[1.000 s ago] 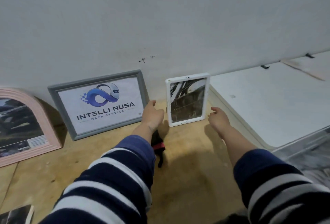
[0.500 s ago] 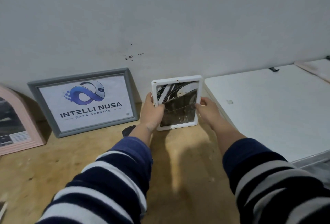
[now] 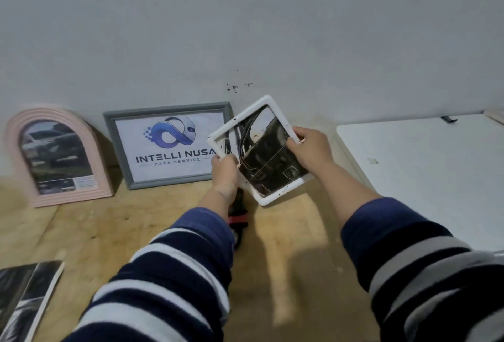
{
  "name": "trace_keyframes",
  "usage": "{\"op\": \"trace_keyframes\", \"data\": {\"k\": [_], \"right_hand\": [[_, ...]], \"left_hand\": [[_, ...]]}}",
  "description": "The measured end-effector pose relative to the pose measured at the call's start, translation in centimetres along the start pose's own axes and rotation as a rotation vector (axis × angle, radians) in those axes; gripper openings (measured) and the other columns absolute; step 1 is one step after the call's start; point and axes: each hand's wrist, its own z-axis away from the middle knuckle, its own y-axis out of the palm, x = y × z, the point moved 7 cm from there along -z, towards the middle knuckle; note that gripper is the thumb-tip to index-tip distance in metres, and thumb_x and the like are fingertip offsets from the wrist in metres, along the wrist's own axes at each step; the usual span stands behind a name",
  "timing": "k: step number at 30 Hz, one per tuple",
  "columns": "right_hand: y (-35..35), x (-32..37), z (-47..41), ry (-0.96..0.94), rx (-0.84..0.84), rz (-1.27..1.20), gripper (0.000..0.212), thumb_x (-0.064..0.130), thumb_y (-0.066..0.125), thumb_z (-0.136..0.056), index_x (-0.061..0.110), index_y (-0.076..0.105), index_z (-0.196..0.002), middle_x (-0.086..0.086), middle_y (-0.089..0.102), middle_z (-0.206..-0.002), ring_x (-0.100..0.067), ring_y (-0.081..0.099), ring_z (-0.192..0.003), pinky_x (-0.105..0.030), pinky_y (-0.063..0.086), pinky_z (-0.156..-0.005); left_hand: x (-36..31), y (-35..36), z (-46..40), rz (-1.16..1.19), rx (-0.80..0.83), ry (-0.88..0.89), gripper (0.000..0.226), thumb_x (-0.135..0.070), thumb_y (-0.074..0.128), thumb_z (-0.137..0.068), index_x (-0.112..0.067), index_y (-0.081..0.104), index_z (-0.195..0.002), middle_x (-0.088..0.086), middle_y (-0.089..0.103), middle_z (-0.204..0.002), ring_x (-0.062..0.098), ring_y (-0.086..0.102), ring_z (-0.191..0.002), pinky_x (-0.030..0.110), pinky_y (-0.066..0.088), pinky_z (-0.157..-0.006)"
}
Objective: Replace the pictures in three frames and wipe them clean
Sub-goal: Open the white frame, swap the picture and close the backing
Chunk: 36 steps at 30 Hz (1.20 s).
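Note:
I hold a small white frame [image 3: 260, 148] with a dark picture, lifted off the wooden table [image 3: 114, 232] and tilted to the left. My left hand [image 3: 225, 171] grips its left edge and my right hand [image 3: 311, 148] grips its right edge. A grey frame [image 3: 166, 145] with a blue logo print leans on the wall to the left. Further left stands a pink arched frame [image 3: 57, 156] holding a car photo. A black and red cloth [image 3: 238, 219] lies on the table under my left wrist, mostly hidden.
Loose photo prints [image 3: 24, 298] lie at the table's front left corner. A white surface [image 3: 425, 172] adjoins the wooden table on the right. The grey wall [image 3: 245, 28] rises directly behind the frames.
Both hands reached the white frame, gripped its sides, lifted it off the table away from the wall and tilted it to the left.

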Motion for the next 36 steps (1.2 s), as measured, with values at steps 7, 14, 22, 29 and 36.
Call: {"op": "trace_keyframes", "data": {"k": [7, 14, 22, 29, 36], "right_hand": [[5.1, 9.6, 4.2, -0.203, 0.107, 0.397, 0.023, 0.028, 0.054, -0.091, 0.031, 0.067, -0.109, 0.003, 0.060, -0.082, -0.021, 0.056, -0.070, -0.026, 0.038, -0.052], [11.7, 16.1, 11.8, -0.375, 0.129, 0.638, 0.018, 0.015, 0.046, -0.092, 0.019, 0.064, -0.091, 0.000, 0.047, -0.087, -0.027, 0.057, -0.084, -0.030, 0.034, -0.062], [16.0, 17.7, 17.8, -0.483, 0.087, 0.761, 0.014, 0.010, 0.056, -0.089, 0.016, 0.062, -0.100, -0.004, 0.052, -0.098, -0.026, 0.048, -0.076, -0.029, 0.030, -0.058], [17.9, 16.4, 22.6, -0.550, 0.046, 0.670, 0.011, 0.006, 0.065, -0.080, 0.010, 0.068, -0.090, -0.010, 0.058, -0.086, -0.029, 0.049, -0.065, -0.031, 0.026, -0.053], [19.5, 13.2, 27.3, -0.502, 0.127, 0.597, 0.027, 0.011, 0.056, -0.086, 0.018, 0.065, -0.111, -0.005, 0.064, -0.107, -0.029, 0.057, -0.099, -0.039, 0.046, -0.073]], "left_hand": [[-1.0, -12.0, 1.9, -0.094, -0.295, 0.113, 0.057, -0.023, 0.037, -0.097, -0.019, 0.022, -0.152, 0.007, 0.034, -0.151, 0.030, 0.034, -0.135, 0.047, 0.027, -0.113], [-1.2, -18.9, 5.8, -0.171, -0.135, 0.254, 0.061, -0.067, 0.018, -0.090, -0.030, 0.062, -0.110, -0.003, 0.063, -0.116, 0.018, 0.055, -0.109, 0.040, 0.039, -0.102], [1.9, -24.7, 8.3, -0.248, -0.197, 0.263, 0.057, -0.055, 0.017, -0.099, -0.024, 0.057, -0.125, -0.003, 0.060, -0.116, 0.019, 0.053, -0.109, 0.040, 0.038, -0.103], [5.1, -27.8, 9.4, -0.287, -0.334, 0.177, 0.048, -0.048, 0.026, -0.101, -0.017, 0.061, -0.107, 0.006, 0.062, -0.106, 0.025, 0.056, -0.101, 0.047, 0.040, -0.101], [8.5, -30.0, 10.3, -0.445, -0.359, 0.069, 0.041, -0.047, 0.033, -0.096, -0.021, 0.063, -0.085, 0.000, 0.061, -0.087, 0.025, 0.058, -0.090, 0.048, 0.043, -0.097]]}}
